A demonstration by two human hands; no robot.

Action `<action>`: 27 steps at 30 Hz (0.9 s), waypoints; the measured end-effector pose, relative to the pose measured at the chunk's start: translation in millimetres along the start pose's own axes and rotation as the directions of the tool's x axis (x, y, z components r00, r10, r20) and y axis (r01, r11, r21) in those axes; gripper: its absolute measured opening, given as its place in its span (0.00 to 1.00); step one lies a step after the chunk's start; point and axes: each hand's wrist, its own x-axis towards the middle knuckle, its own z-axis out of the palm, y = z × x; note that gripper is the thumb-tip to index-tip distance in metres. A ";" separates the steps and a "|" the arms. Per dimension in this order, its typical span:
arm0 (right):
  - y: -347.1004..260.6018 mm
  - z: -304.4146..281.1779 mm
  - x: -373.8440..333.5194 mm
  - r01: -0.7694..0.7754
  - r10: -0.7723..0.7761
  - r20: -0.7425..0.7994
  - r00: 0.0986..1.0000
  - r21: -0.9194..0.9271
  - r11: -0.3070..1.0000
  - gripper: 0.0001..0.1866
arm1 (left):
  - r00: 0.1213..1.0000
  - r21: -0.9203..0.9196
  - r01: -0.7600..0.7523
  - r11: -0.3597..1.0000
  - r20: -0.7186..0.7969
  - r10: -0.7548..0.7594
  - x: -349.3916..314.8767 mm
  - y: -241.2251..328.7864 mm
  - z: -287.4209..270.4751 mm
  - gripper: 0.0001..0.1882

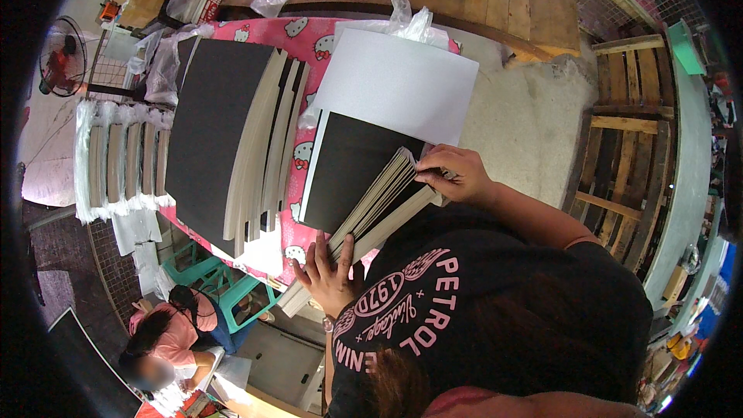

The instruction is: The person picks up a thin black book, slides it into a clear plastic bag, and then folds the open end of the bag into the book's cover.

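Bare hands (458,173) touch flat, layered, pale-edged sheets (374,197).

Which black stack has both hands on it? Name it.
The rightmost, fanned stack of black, pale-edged sheets: the right hand pinches its upper end, the left hand rests on its lower; no hand touches the black, pale-edged stack further left.

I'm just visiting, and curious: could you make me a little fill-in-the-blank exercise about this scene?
1. The patterned cloth has a ____ background.
2. The broad sheet just left of the bundle is coloured ____.
3. The bundle is touched by the left hand and, nearer the slatted wood, the ____ hand.
4. The fan is on the picture's ____ side.

Missing words: pink; black; right; left.
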 end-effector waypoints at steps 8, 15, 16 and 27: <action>1.5 -0.1 -0.1 -0.006 0.006 0.035 0.999 -0.010 1.000 0.16 | 1.000 0.001 0.003 1.000 0.001 -0.003 0.1 1.3 -0.7 0.35; 4.9 0.7 -2.0 -0.034 0.034 0.035 0.999 -0.010 0.999 0.17 | 0.999 0.016 -0.015 1.000 -0.038 0.016 -1.0 -0.8 3.3 0.37; 2.2 0.0 -1.3 -0.059 0.060 0.037 0.998 -0.015 0.998 0.16 | 0.999 0.017 -0.013 1.000 -0.041 0.014 -0.9 -0.4 3.5 0.37; 2.9 -4.0 5.4 0.050 -0.052 0.048 0.997 0.051 0.997 0.12 | 0.999 0.025 -0.017 1.000 -0.038 0.018 -0.4 0.7 2.2 0.37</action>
